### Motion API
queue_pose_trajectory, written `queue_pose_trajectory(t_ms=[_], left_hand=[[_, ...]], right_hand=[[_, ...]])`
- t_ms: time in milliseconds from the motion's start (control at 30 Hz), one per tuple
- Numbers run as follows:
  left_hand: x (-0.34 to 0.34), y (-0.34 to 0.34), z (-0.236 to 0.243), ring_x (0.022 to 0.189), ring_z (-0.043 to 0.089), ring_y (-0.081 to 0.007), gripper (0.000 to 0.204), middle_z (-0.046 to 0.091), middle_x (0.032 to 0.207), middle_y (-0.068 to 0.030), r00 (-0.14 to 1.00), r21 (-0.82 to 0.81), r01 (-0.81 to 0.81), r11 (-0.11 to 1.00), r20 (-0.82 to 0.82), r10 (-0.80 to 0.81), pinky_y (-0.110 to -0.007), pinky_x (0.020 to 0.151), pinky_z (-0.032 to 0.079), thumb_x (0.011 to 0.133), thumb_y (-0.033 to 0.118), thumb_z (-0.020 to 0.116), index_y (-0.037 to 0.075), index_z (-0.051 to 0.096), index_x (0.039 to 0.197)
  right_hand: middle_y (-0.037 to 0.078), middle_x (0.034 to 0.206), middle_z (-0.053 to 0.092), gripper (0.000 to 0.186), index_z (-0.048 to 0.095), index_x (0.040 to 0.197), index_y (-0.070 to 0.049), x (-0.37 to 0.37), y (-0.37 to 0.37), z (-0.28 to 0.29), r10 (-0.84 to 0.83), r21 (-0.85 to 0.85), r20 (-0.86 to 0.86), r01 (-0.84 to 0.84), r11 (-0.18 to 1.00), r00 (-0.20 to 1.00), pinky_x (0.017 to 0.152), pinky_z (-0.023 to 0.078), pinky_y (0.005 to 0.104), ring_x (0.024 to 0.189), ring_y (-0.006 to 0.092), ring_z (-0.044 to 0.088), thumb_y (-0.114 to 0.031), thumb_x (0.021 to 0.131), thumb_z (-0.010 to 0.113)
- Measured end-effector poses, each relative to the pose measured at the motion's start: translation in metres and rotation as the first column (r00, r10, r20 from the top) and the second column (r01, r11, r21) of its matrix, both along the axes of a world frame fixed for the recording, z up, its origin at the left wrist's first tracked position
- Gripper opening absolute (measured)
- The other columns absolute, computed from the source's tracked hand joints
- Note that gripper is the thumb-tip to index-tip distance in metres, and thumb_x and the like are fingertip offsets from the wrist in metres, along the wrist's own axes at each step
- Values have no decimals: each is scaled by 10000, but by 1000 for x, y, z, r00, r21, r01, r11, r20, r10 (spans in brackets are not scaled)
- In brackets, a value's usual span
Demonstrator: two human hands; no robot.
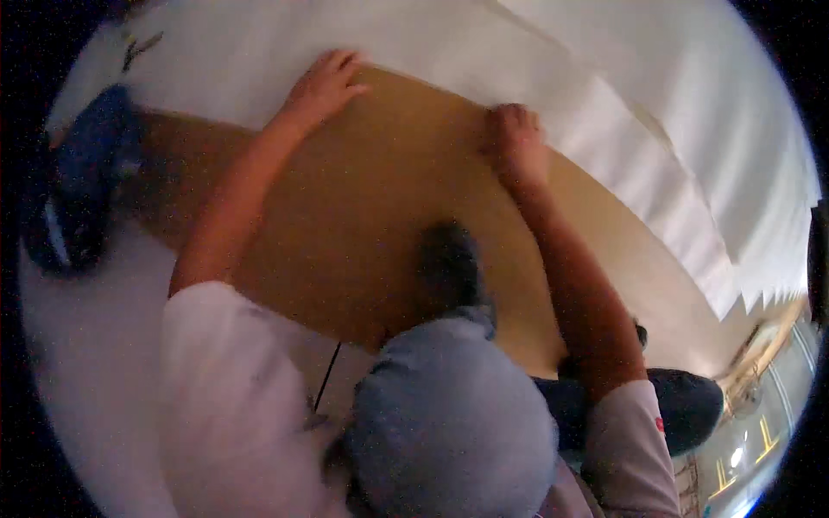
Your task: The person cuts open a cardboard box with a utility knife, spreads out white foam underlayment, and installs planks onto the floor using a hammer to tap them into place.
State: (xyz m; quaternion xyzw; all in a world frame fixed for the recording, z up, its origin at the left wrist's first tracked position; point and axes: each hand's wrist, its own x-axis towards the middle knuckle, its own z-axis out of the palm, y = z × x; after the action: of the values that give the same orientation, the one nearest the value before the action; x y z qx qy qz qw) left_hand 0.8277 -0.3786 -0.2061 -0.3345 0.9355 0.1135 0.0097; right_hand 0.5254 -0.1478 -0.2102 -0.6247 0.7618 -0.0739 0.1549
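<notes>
your left hand point(332, 82) lies at the far edge of the broad brown sheet point(363, 190), loosely open, with the thumb held apart from the fingers. the thumb reaches over the brown surface, while the fingers point along the edge; you can't tell whether any of them go under it. your right hand point(518, 147) is at the same far edge, well to the right of the left one, its fingers bent and bunched. its fingertips are dark and blurred, so you can't tell whether it pinches the sheet or only rests there.

the brown sheet spreads between your two hands and runs back from them toward you, passing beneath both forearms. it also reaches out to the left of your left hand and to the right of your right hand. just beyond both hands is a white surface point(259, 52), and to the right of your right hand lie white layers point(639, 164) with a jagged edge.

nearer you than your hands, a rounded grey cloth shape point(453, 414) sits between your forearms, with a dark blurred shape point(453, 259) at its far end, over the brown sheet. well to the left of your left hand is a dark blue shape point(95, 181), too blurred to name.
</notes>
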Motion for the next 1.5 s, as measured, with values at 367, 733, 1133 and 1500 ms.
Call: queue_pose_trajectory(t_ms=[367, 733, 1133, 1500], left_hand=[[-169, 145, -65, 1334, 439, -302, 497, 416, 1469, -120, 991, -190, 132, 973, 41, -127, -408, 1093, 412, 948, 214, 624, 34, 499, 1394], [-330, 303, -49, 1242, 479, -357, 487, 480, 1364, -162, 896, -34, 294, 955, -338, -288, -485, 1058, 400, 917, 132, 648, 33, 506, 1372], [-357, 325, -32, 1220, 472, -391, 345, 507, 1310, -198, 985, -50, 129, 990, -112, -134, -496, 1032, 370, 971, 227, 587, -16, 537, 1209], [-333, 337, -46, 1276, 436, -358, 415, 470, 1369, -178, 966, -269, 149, 952, -167, -198, -507, 1058, 349, 995, 191, 530, 1, 488, 1361]], right_hand=[[163, 1468, 446, 515, 518, 1372, -40, -120, 129, -17, 64, -265, 139, -25, 964, 988, 1090, 418, 435, 1349, 320, 416, -217, 891, 571], [164, 1382, 508, 480, 528, 1326, 9, -344, 399, 5, -326, -113, -359, 306, 945, 874, 1108, 392, 429, 1321, 357, 433, -213, 906, 602], [143, 1164, 575, 329, 590, 1141, -44, -372, 401, -4, -411, -281, -53, 382, 881, 910, 990, 454, 434, 1123, 348, 529, -168, 847, 669], [165, 1435, 469, 560, 454, 1422, -9, -377, 434, 9, -212, -316, 24, 208, 926, 977, 1175, 310, 456, 1378, 341, 394, -247, 929, 570]])
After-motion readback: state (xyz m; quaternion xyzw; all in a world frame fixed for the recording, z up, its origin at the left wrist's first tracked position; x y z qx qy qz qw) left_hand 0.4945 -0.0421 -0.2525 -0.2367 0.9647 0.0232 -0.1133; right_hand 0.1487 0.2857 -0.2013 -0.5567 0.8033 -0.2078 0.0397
